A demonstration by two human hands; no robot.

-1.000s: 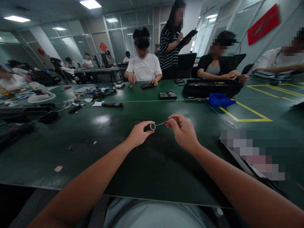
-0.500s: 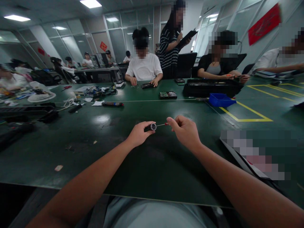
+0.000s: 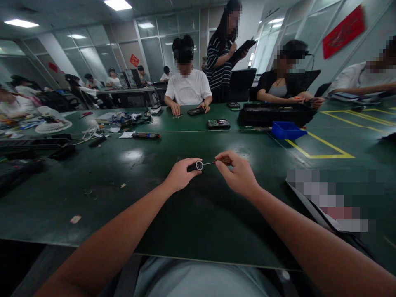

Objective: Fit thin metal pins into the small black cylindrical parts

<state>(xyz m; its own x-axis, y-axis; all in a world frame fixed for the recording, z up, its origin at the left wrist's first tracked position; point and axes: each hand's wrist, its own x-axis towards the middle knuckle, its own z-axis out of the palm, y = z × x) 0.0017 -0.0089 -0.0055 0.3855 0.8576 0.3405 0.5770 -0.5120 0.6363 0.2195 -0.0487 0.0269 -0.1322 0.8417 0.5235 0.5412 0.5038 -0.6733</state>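
Green counter (image 3: 130,194) spans view, yellow tape lines toward right edge. Black case (image 3: 275,113) and blue tray (image 3: 287,130) at far right side. Left hand (image 3: 181,175) over counter middle, fingers closed around small black cylinder (image 3: 194,166). Right hand (image 3: 238,175) just beside, fingertips pinched on thin screwdriver (image 3: 216,162); tip meets cylinder's silver end.

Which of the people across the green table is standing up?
The person in the striped top, holding a dark tablet; the others at that table sit.
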